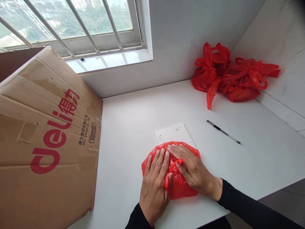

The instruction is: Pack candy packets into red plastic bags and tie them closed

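Observation:
A red plastic bag [182,187] lies on the white table in front of me, its film crumpled in the middle. My left hand [156,178] rests flat on the bag's left side with the fingers stretched out. A fold of the red film shows beside its thumb. Across the upper right of the bag lies my right hand [190,165], fingers extended and thumb apart, with a small tuft of film sticking up between thumb and forefinger. What the bag contains is hidden. Beyond it, partly covered, is a white sheet of paper [171,132] with small handwriting.
A black-and-clear pen [224,132] lies right of the paper. Two tied red bags, one on the left [209,70] and one on the right [247,79], sit in the back corner. A large cardboard box [71,152] stands at the left, below a barred window [83,28].

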The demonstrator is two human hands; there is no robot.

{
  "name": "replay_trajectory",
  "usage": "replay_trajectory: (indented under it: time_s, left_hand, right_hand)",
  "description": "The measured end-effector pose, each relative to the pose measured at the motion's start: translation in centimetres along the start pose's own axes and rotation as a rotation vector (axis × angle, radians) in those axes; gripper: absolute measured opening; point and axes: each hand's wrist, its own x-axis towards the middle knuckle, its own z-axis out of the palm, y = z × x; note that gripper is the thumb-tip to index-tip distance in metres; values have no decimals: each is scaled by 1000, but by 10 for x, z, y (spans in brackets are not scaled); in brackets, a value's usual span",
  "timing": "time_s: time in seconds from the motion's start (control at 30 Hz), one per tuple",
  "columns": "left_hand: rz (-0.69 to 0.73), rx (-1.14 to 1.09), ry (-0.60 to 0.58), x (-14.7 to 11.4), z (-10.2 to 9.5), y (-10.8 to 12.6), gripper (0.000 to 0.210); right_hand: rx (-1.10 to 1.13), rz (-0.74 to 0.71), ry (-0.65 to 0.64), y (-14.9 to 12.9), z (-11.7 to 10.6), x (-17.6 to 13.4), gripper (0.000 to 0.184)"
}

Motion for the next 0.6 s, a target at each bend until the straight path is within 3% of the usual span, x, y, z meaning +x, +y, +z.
replay_trajectory:
  time_s: [0.13,0.23,0.37,0.43,0.53,0.6]
  left_hand:
    - [-23,-41,-27,-2,-1,-1,66]
    - [-81,-192,-33,-6,-2,-3,60]
    - [-372,-537,111,-9,-12,-6,48]
    - [-433,-571,158,-8,-21,-1,46]
    - [-268,-391,145,-5,-31,17,45]
    - [-153,-263,122,0,-27,29,61]
  right_hand:
    - [3,-3,10,1,3,-3,53]
    - [18,-2,15,3,3,-5,52]
    - [76,57,42,5,2,-6,49]
    - [114,100,68,3,2,-9,46]
    - [153,144,136,0,2,-18,42]
    - [160,151,205,2,-3,-24,42]
